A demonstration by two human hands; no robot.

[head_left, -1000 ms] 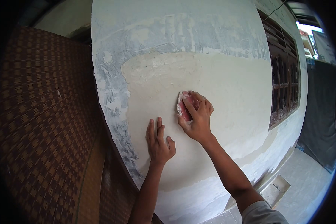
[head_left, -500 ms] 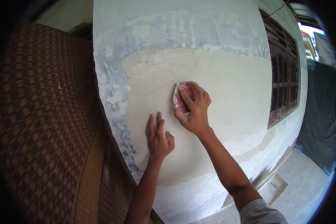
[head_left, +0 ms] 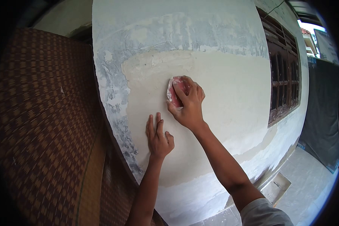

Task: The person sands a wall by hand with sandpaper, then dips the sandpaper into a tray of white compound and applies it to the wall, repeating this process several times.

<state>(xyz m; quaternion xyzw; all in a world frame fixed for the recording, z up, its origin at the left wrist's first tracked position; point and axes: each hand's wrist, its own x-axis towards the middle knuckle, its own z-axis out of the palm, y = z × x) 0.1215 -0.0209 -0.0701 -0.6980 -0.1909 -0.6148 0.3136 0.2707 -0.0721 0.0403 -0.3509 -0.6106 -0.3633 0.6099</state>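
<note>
My right hand (head_left: 190, 101) grips a red hand-sized block or pad (head_left: 180, 89), its edges caked with white plaster. The block is against the wall (head_left: 229, 86), on a cream, smoothed patch; its underside is hidden. Lower and to the left, my left hand (head_left: 159, 140) rests on that same patch with fingers stretched upward and apart, holding nothing. Around the patch's top and left side runs rougher grey-blue and white plaster (head_left: 147, 32).
A brown woven mat panel (head_left: 49, 113) stands close on the left, by the wall's edge. To the right is a dark wooden window (head_left: 284, 71) with bars. Dark sheeting (head_left: 320, 113) hangs beyond it. A shallow recess (head_left: 277, 188) lies in the grey floor at lower right.
My right hand has slid the red block a little left and up across the wall. My left hand stays in nearly the same place. The view has shifted slightly.
</note>
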